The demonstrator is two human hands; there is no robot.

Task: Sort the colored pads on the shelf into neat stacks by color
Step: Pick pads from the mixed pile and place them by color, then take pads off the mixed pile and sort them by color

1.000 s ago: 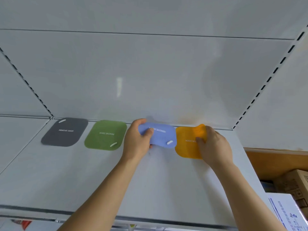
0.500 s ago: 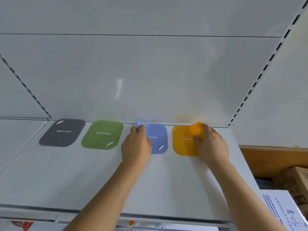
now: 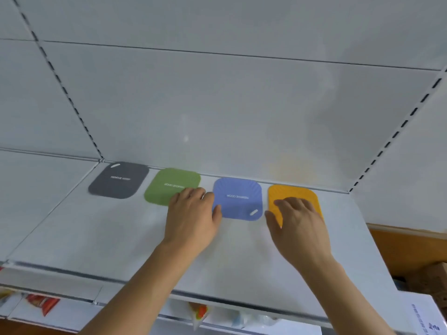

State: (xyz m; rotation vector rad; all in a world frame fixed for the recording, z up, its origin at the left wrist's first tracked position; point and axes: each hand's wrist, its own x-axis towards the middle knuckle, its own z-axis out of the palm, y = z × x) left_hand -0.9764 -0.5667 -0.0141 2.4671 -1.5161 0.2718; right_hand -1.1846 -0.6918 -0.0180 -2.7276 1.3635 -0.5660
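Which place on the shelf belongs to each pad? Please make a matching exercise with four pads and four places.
Pads:
1. grey pad
2. green pad
3. blue pad
4. orange pad

Places:
A. under the right hand
B. far left of the row, touched by no hand
C. partly covered by the left hand fingers
D. between the two hands

Pairs: 1-B, 2-C, 3-D, 4-A

Red snack packets (image 3: 42,304) on the lower shelf, brown carton (image 3: 433,274) at right, white box (image 3: 422,315) below it.
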